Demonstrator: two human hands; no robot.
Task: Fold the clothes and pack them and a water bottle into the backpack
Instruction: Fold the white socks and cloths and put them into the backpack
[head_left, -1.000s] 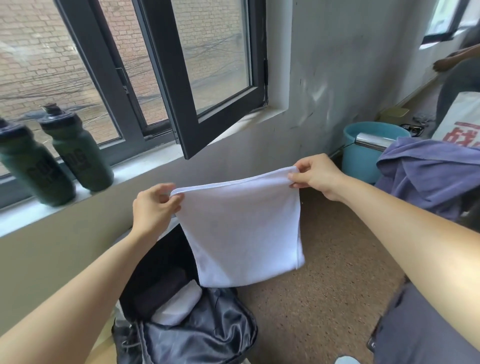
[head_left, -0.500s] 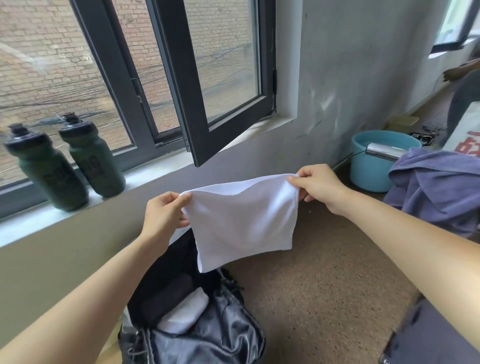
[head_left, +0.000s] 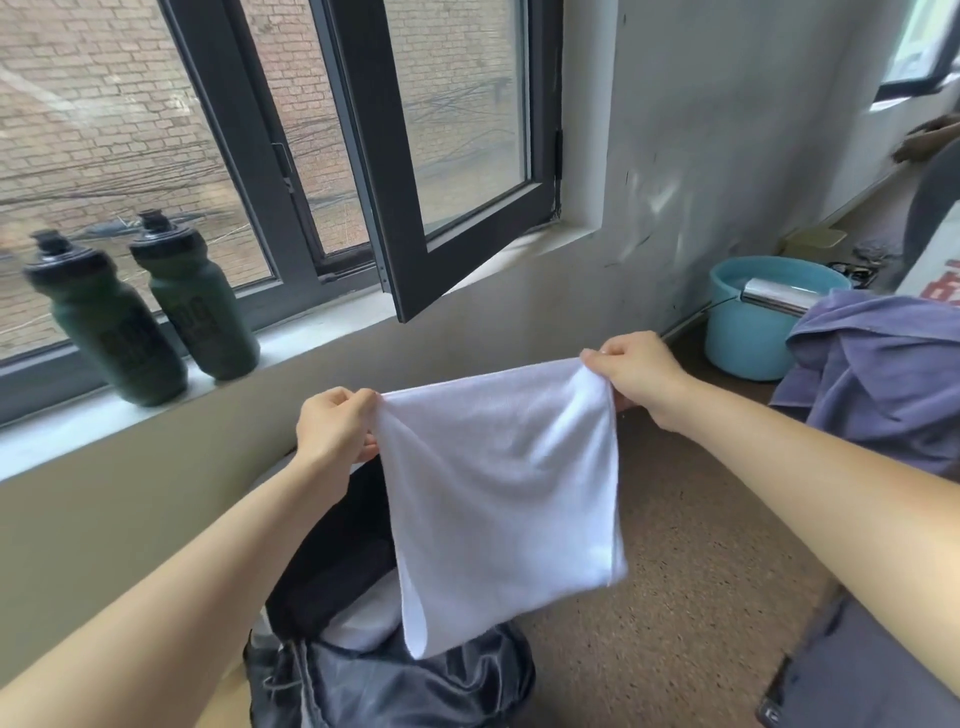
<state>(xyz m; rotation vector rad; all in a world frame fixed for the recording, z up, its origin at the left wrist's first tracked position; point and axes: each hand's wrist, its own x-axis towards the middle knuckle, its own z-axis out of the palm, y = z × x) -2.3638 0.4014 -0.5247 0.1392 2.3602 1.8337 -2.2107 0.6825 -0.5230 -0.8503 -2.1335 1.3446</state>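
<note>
Grip on both sides: left hand (head_left: 335, 428) and right hand (head_left: 636, 371) each pinch a top corner of the white cloth (head_left: 504, 493), fingers curled on the hem. Top edge is stretched between the hands, right corner slightly higher. Long side drops straight down. Lower edge dangles just over the open backpack (head_left: 389, 686) on the floor, which sits below and toward the left hand, the nearer one. Something pale already lies inside. Two green bottles (head_left: 104, 322) stand on the windowsill (head_left: 322, 332), well apart to the left. Lowering it in likely means going down and leftward.
</note>
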